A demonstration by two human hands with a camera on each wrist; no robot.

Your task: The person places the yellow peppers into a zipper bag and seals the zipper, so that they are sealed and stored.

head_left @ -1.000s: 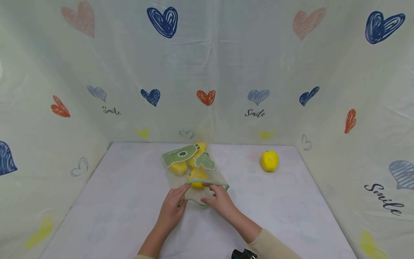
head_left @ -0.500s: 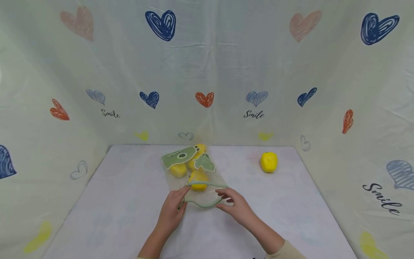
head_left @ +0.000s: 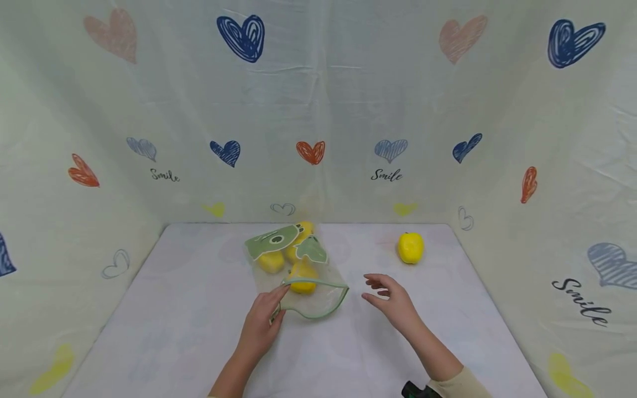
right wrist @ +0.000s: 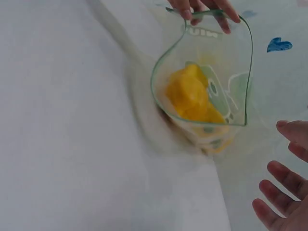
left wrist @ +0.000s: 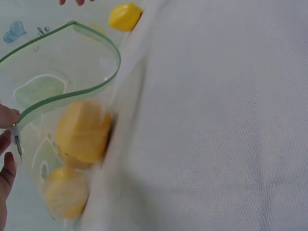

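A clear zip bag with green edging and a green printed pattern lies on the table, its mouth gaping toward me. Several yellow fruits, apple-like in shape, are inside it. My left hand pinches the left corner of the mouth; in the left wrist view its fingertips are at the zip end. To the right of the bag, apart from it, my right hand hovers with loosely bent fingers and holds nothing. One more yellow fruit sits beyond that hand on the table. The right wrist view shows fruit through the mouth.
The table has a white cover. A hanging sheet printed with hearts encloses its back and sides. A dark device sits by the right wrist.
My right hand has let go of the bag's edge and moved right, away from it. The mouth now gapes wider on that side. My left hand stays at its corner.
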